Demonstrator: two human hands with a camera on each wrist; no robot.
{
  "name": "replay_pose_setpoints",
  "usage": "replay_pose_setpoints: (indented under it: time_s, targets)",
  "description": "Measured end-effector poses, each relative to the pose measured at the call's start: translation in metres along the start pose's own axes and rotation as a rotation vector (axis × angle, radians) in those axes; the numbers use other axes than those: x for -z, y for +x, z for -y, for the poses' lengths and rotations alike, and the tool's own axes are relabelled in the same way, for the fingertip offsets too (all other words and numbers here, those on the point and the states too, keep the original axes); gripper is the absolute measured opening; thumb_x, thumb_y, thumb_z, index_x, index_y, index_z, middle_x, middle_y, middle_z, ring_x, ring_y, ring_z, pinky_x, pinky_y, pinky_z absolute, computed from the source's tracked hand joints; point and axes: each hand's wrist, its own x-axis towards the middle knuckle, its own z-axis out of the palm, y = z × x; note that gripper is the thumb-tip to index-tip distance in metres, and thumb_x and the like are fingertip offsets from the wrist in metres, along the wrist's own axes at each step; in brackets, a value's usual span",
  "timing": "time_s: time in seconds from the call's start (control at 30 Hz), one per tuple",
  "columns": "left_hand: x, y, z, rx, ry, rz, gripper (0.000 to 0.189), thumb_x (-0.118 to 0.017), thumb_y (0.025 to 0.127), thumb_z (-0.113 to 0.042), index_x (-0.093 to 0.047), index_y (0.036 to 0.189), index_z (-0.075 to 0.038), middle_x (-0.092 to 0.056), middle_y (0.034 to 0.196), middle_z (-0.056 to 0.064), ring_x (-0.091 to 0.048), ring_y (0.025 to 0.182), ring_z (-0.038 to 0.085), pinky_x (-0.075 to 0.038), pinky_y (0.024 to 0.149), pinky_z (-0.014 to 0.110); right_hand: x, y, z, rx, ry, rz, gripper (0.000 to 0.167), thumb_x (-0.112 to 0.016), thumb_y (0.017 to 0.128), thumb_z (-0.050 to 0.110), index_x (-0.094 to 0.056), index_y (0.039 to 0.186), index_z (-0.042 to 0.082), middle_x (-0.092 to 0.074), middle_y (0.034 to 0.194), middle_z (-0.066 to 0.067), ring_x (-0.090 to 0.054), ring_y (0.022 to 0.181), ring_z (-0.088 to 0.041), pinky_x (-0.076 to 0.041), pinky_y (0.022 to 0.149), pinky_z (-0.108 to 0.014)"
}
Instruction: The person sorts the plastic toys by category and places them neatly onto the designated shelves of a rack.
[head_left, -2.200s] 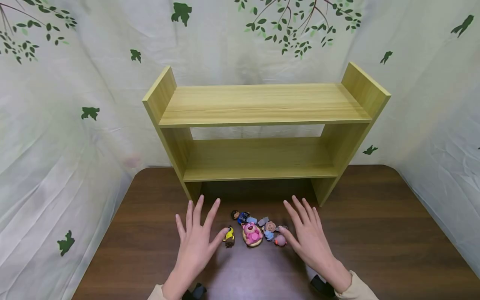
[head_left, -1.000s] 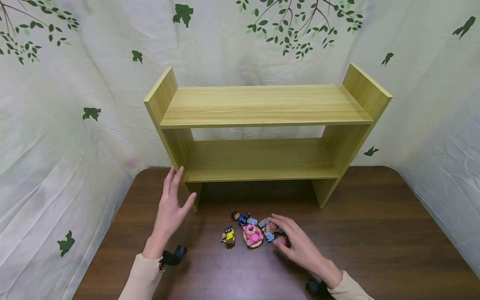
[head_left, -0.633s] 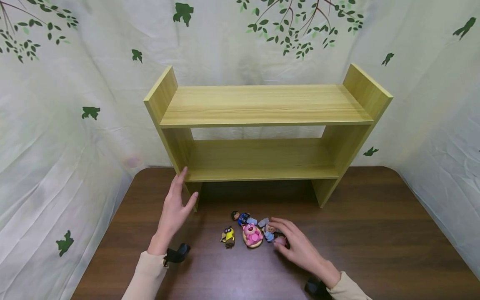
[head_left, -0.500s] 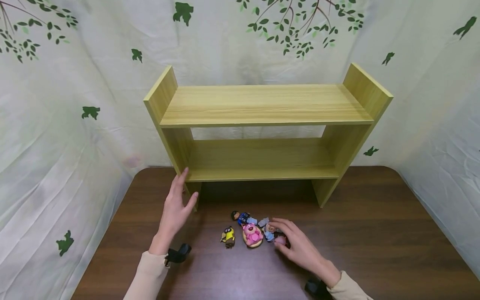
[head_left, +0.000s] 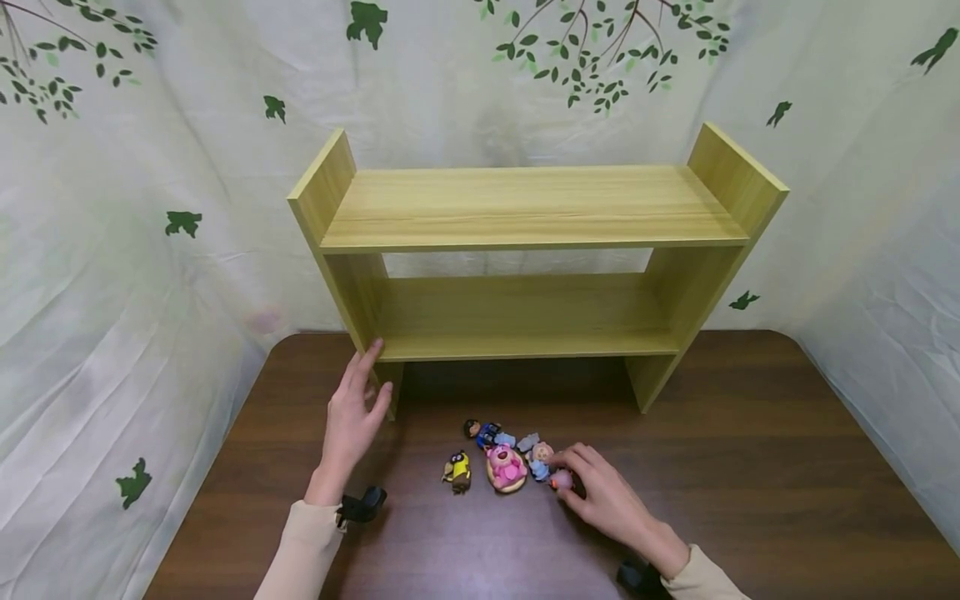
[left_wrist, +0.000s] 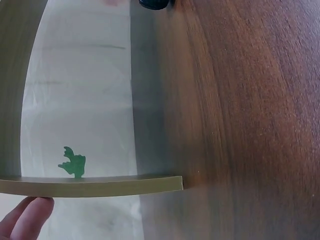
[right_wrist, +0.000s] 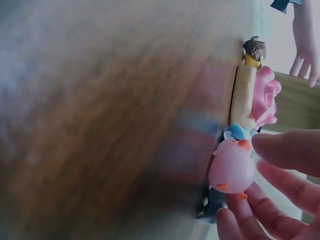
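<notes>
In the head view my left hand (head_left: 352, 421) has its fingers against the left side of the wooden shelf (head_left: 487, 346), near its middle board; the left wrist view shows fingertips (left_wrist: 36, 212) at the panel edge. My right hand (head_left: 603, 496) curls its thumb and fingers around a small round pink duck figurine (right_wrist: 231, 167) with orange beak and feet. Beside the duck lies a figure in light blue (head_left: 540, 462). Farther left are a pink bear figurine (head_left: 506, 468) on an oval base, a dark-haired figure in blue (head_left: 487, 433) and a yellow-and-brown figure (head_left: 457, 472).
The two-board shelf stands at the back of the brown table (head_left: 787, 467). A white cloth (head_left: 187, 275) printed with green leaves hangs behind and at both sides. Black straps circle both wrists, such as the left strap (head_left: 363, 505).
My left hand has gone from above the table, by the yellow figure, to the shelf's left side. The right hand has moved down to the duck and its fingers have drawn in around it.
</notes>
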Motion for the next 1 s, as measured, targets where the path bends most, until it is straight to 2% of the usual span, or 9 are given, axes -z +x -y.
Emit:
replay_pose_setpoints:
  time_s: [0.33,0.5,0.73,0.87,1.0]
  targets:
    - [-0.004,-0.002,0.006,-0.005,0.022,-0.004,0.071,-0.065,0.086,0.001,-0.038,0.148,-0.022,-0.049,0.139,0.009,-0.057,0.107,0.036,-0.054,0.069,0.046,-0.001,0.0,0.0,-0.037,-0.053,0.053,0.026,-0.078,0.075,0.01,-0.066,0.098,0.013,-0.059,0.098,0.004,-0.054,0.09,-0.013,-0.048,0.077,-0.033]
    - [-0.004,-0.006,0.008,0.01,-0.014,0.002,0.073,-0.064,0.087,0.002,-0.035,0.149,-0.02,-0.048,0.139,0.013,-0.054,0.113,0.039,-0.054,0.07,0.046,0.0,0.0,0.001,-0.042,-0.048,0.056,0.025,-0.077,0.075,0.008,-0.066,0.096,0.015,-0.06,0.096,0.006,-0.055,0.089,-0.012,-0.049,0.077,-0.034]
    - [-0.007,-0.013,0.019,0.001,-0.062,0.015,0.077,-0.063,0.085,0.009,-0.031,0.15,-0.016,-0.042,0.142,0.018,-0.057,0.102,0.04,-0.054,0.067,0.045,0.002,0.001,0.002,-0.042,-0.021,0.05,0.024,-0.076,0.075,0.003,-0.062,0.091,0.015,-0.06,0.088,0.007,-0.053,0.081,-0.011,-0.047,0.069,-0.031]
    - [-0.01,-0.016,0.025,-0.028,-0.064,-0.001,0.078,-0.064,0.083,0.012,-0.032,0.149,-0.016,-0.043,0.14,0.023,-0.058,0.098,0.046,-0.054,0.063,0.045,0.003,0.001,0.002,-0.061,0.006,0.047,0.025,-0.075,0.075,0.003,-0.059,0.089,0.016,-0.056,0.084,0.009,-0.05,0.076,-0.011,-0.045,0.064,-0.028]
    - [-0.01,-0.016,0.026,-0.021,-0.065,-0.007,0.08,-0.065,0.081,0.013,-0.034,0.148,-0.018,-0.045,0.138,0.024,-0.06,0.095,0.046,-0.054,0.06,0.045,0.007,0.001,0.003,-0.069,0.052,0.017,0.027,-0.075,0.075,0.001,-0.059,0.09,0.016,-0.054,0.084,0.008,-0.051,0.076,-0.009,-0.046,0.064,-0.027]
